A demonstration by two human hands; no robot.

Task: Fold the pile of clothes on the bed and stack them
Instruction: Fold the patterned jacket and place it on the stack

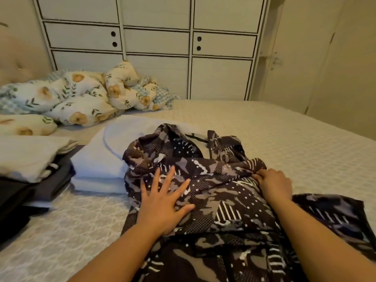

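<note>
Bedding first: the cream quilted bedspread is serving as the work surface, and the white panelled wardrobe is standing behind it. Against the headboard side, a floral cream-and-green duvet is lying bunched, apparently pushed aside to give room.

Spread across the near part of the bed, the dark patterned garment with grey, white and brown patches is lying crumpled, its upper portion riding up over the folded pale blue towel stack. Further left, a stack of folded cream and dark clothes is sitting well apart from the working area, which suggests finished items are being kept there.

The left hand is lying flat on the garment with fingers splayed, gripping nothing; it appears to be pinning and smoothing the fabric. The right hand is resting on the garment's right edge with fingertips curled into a bunched fold, apparently pinching it so the cloth can be drawn taut against the anchoring left hand.
</note>
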